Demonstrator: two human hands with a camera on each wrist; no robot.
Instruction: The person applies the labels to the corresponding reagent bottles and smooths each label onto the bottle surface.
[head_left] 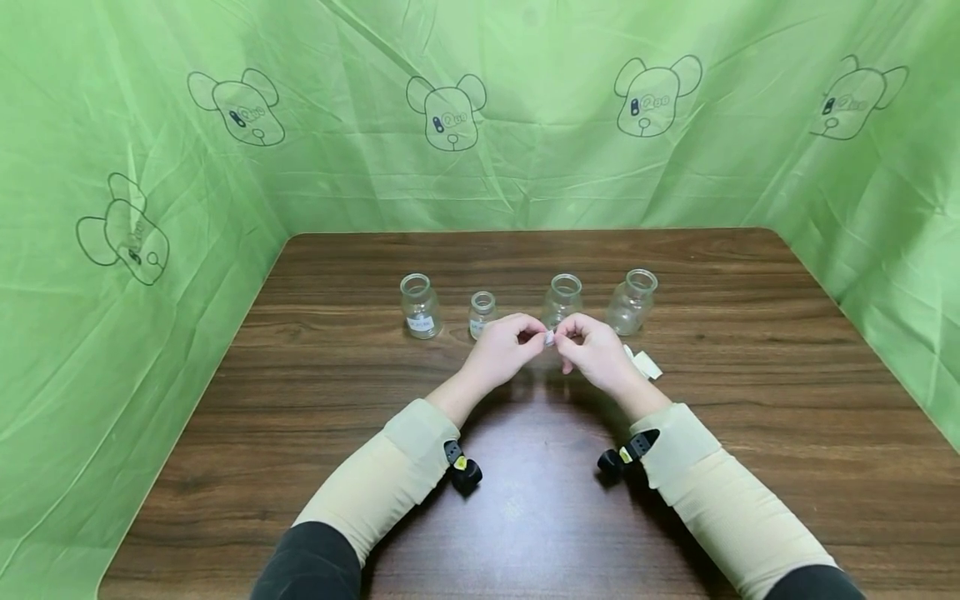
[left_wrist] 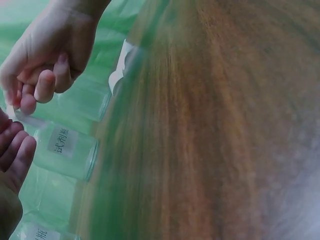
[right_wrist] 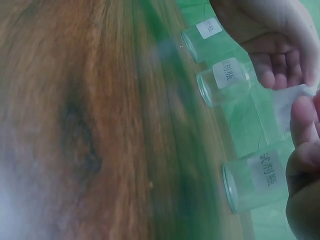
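My left hand [head_left: 504,352] and right hand [head_left: 597,353] meet above the middle of the table, each pinching the small white label [right_wrist: 287,106] with thumb and fingertips. In the right wrist view the label hangs between the two hands. Just behind them stands a clear glass bottle [head_left: 565,293], partly covered by the hands; its handwritten label [left_wrist: 63,142] shows in the left wrist view. Left of it are a smaller labelled bottle [head_left: 482,310] and a larger labelled one [head_left: 420,307]. To the right is a fourth glass bottle [head_left: 632,304], no label visible on it.
White paper pieces [head_left: 647,365] lie beside my right wrist, partly hidden by it. The brown wooden table [head_left: 300,433] is enclosed by a green cloth [head_left: 525,192] at the back and sides. All the bottles are upright and uncapped.
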